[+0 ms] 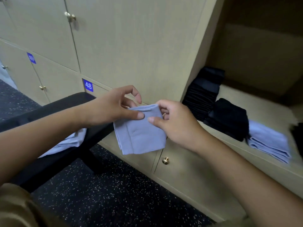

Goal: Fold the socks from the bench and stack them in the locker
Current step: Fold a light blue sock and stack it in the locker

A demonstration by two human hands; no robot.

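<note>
A folded light blue sock (141,133) hangs in the air in front of the lockers. My left hand (114,107) pinches its top edge from the left, and my right hand (175,123) pinches the same edge from the right. Behind my left forearm, another light blue sock (68,143) lies on the black bench (54,108). The open locker (265,110) on the right holds folded black socks (229,118), a black striped pile (201,95) and a stack of folded light blue socks (268,141).
Closed beige locker doors with brass knobs (165,160) fill the wall; one carries a blue label 48 (88,85). The floor (114,194) is dark speckled rubber. The bench leg stands just left of the hanging sock.
</note>
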